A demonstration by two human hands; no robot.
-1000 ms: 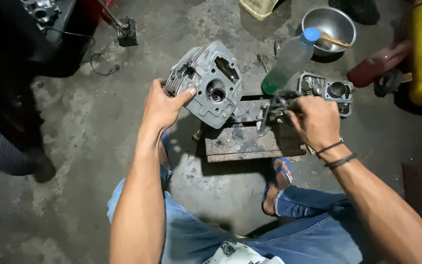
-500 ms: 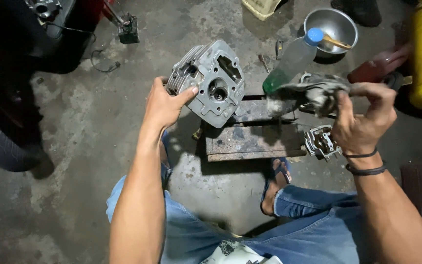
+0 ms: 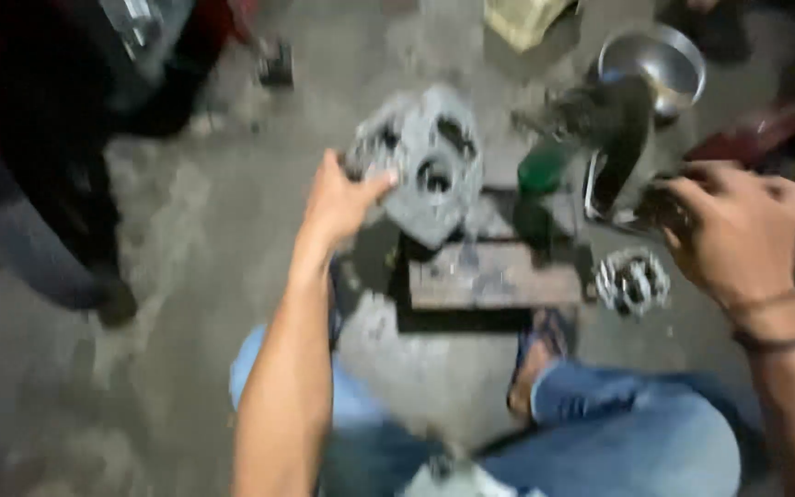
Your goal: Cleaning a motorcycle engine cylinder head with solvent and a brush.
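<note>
The left hand (image 3: 342, 198) grips the grey engine part (image 3: 425, 161), tilted, ported face up; the right hand's (image 3: 738, 230) grip is blurred.

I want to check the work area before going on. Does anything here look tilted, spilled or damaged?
The grey engine part stands tilted on the edge of the wooden block, steadied only by the left hand. The right hand holds a dark object too blurred to identify. No spill or damage can be made out.
</note>
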